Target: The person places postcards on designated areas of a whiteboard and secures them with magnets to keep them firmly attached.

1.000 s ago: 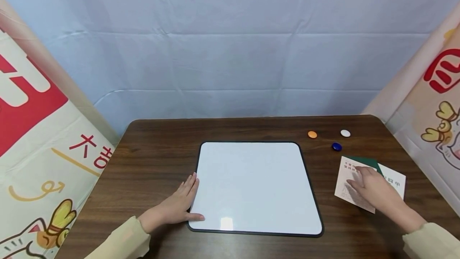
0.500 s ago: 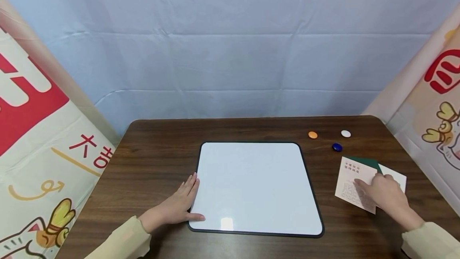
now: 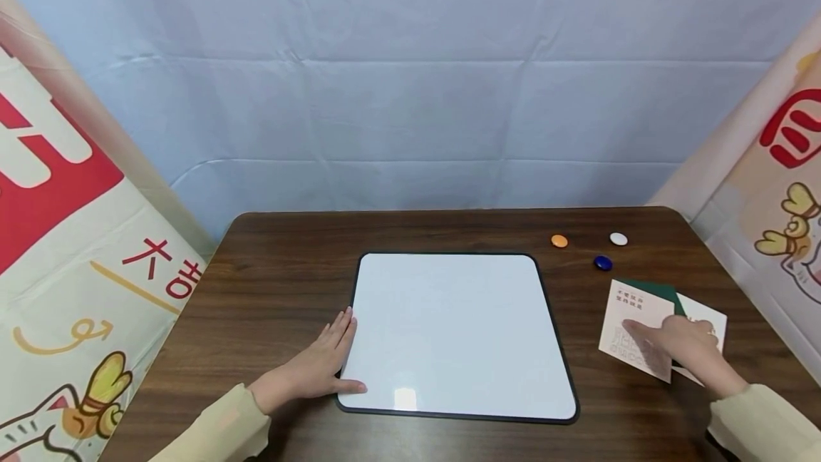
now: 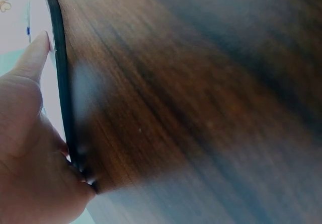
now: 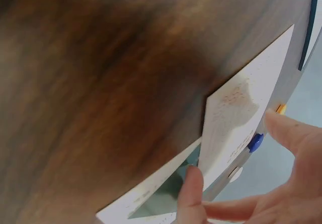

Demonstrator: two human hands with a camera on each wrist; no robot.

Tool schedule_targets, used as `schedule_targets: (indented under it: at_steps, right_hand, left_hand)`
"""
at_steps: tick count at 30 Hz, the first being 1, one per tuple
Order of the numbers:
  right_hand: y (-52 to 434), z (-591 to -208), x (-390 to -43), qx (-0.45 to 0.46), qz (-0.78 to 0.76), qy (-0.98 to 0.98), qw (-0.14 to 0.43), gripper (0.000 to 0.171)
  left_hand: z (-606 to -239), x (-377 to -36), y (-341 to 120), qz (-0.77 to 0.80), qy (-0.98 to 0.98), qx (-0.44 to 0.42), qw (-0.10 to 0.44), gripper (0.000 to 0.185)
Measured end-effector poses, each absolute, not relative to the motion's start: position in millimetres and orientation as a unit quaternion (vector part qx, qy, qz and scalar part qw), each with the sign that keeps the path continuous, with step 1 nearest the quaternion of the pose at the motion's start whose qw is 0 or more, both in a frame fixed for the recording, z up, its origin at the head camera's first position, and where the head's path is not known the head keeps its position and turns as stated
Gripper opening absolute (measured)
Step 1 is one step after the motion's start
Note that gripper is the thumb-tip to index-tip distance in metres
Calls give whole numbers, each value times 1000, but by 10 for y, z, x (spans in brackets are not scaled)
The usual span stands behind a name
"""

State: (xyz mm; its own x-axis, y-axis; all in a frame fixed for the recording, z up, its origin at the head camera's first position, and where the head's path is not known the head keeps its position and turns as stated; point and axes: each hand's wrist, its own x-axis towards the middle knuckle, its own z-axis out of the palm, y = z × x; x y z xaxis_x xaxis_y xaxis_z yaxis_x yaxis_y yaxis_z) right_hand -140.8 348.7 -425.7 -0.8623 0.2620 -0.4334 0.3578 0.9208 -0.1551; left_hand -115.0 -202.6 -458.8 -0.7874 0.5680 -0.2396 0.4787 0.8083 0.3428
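A whiteboard (image 3: 455,334) with a black rim lies on the table. My left hand (image 3: 321,362) rests along its left edge, fingers straight and thumb on the white surface. On the right, a pale pink printed card (image 3: 631,305) overlaps a green and white card (image 3: 695,305). Over both cards is my right hand (image 3: 689,344), thumb stretched across the pink one and fingers bent toward the other. In the right wrist view, the thumb (image 5: 289,131) stands wide of a fingertip (image 5: 192,183) that is right at the green part; nothing is pinched between them.
Behind the cards lie an orange round magnet-like piece (image 3: 559,241), a white one (image 3: 618,239) and a blue one (image 3: 603,263). The dark wooden table (image 3: 288,269) ends at a pale blue cloth backdrop (image 3: 410,105). Printed banners (image 3: 147,305) hang at both sides.
My right hand has turned: its fingers drew back from the pink card and bent over the green and white one, leaving the thumb over the pink card. The left hand stays put.
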Motion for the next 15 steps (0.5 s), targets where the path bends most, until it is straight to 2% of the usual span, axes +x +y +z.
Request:
schedule_targets:
  at_steps: [15]
  right_hand:
    - [3437, -4275, -1533, 208, -120, 945, 223, 85]
  left_hand:
    - [-4604, -1159, -2015, 129, 937, 274, 174, 110]
